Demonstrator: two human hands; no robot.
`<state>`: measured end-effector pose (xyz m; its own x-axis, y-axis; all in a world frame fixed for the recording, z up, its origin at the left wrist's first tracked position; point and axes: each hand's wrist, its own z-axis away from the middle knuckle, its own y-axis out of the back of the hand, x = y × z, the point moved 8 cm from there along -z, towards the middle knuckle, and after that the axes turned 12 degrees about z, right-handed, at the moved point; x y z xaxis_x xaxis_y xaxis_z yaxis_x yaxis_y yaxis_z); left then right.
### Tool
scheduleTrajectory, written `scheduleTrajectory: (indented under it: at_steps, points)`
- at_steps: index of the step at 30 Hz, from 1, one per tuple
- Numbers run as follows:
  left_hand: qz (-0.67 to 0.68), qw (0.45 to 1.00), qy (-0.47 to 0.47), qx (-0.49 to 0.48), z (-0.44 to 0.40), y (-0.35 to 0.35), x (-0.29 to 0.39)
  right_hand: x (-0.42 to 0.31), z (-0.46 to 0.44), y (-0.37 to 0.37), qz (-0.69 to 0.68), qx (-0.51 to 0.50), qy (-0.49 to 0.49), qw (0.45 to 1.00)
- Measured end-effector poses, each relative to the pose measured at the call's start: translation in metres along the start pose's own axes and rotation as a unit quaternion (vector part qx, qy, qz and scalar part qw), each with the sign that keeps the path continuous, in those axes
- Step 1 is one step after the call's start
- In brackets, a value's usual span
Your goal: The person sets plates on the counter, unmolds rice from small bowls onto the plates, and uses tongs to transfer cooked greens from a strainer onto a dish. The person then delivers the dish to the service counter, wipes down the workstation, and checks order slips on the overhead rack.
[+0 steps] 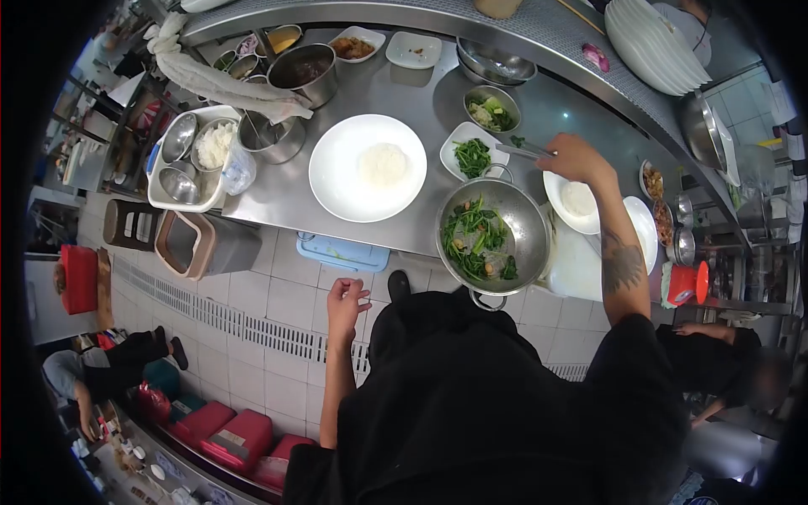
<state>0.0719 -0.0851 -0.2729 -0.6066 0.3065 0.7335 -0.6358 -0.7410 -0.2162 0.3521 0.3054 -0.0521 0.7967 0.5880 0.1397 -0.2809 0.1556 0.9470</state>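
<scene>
My right hand (581, 160) is closed on metal tongs (526, 150), whose tips reach the edge of a small square white dish (459, 164) of green vegetables. Below that dish a metal wok (534, 231) holds cooked greens (480, 240). My left hand (345, 303) hangs in front of the counter, fingers partly curled, with nothing in it. A large white plate (337, 177) with a mound of rice (385, 165) lies on the counter to the left. Another white plate (557, 195) with rice is partly hidden behind my right arm.
A metal bowl of cut vegetables (492, 109) is beyond the square dish. Pots (303, 76) and a white tub (215, 198) of bowls and rice stand on the left. A raised shelf (539, 71) edges the counter's far side. Other people are at both sides.
</scene>
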Motion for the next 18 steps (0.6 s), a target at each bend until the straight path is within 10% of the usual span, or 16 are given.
scheduleTrajectory:
  at_steps: [18]
  points:
    - [-0.094, 0.994, 0.021, -0.05, -0.022, -0.033, -0.032, -0.039, -0.06, -0.047, 0.097, -0.092, -0.04, 0.99]
